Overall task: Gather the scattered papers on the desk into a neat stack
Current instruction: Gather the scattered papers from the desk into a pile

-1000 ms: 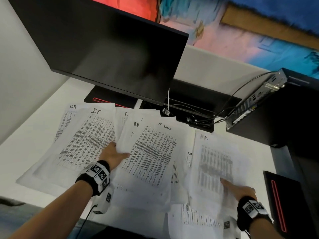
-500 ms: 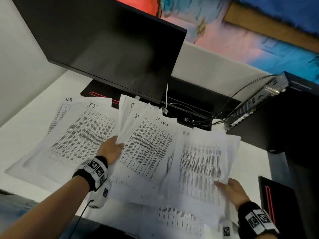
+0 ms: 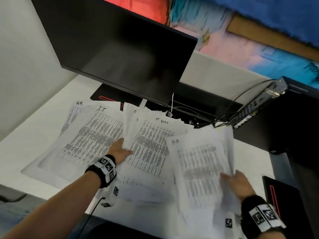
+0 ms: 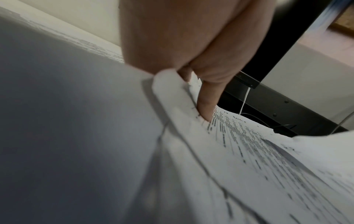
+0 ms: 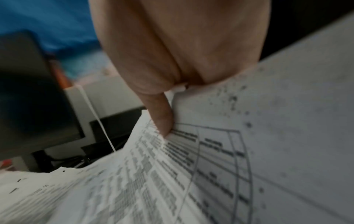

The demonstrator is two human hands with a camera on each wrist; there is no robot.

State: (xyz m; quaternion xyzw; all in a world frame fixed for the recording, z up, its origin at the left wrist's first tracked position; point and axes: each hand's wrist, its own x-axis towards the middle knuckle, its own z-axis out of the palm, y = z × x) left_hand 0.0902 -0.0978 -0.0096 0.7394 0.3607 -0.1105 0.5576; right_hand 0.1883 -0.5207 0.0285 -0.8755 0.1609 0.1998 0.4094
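Now the desk (image 3: 25,133) keeps a bare white strip along its left edge and some at the right edge beside the black computer case (image 3: 283,125); the middle is covered with papers (image 3: 96,135) reaching from the near edge back to the monitor (image 3: 120,54) base. Sheets marked "H.R" and "I.T" lie flat toward the left. The left hand (image 3: 119,150) pinches the left margin of the middle bundle headed "IT LOGS" (image 3: 150,145), lifting that edge off the desk. The right hand (image 3: 236,183) grasps the right side of another sheaf (image 3: 198,169), tilted up and overlapping the middle bundle.

From the head camera the fingers under the paper are hidden — the left wrist view shows the thumb (image 4: 206,104) pressed on top of curled sheets, and the right wrist view shows a thumb (image 5: 162,118) clamped on a printed table, the page behind bent upright.

Cables (image 3: 224,116) and a hanging white tag (image 3: 171,107) crowd the back edge under the monitor; a black box with a red stripe (image 3: 274,195) sits at the near right corner.
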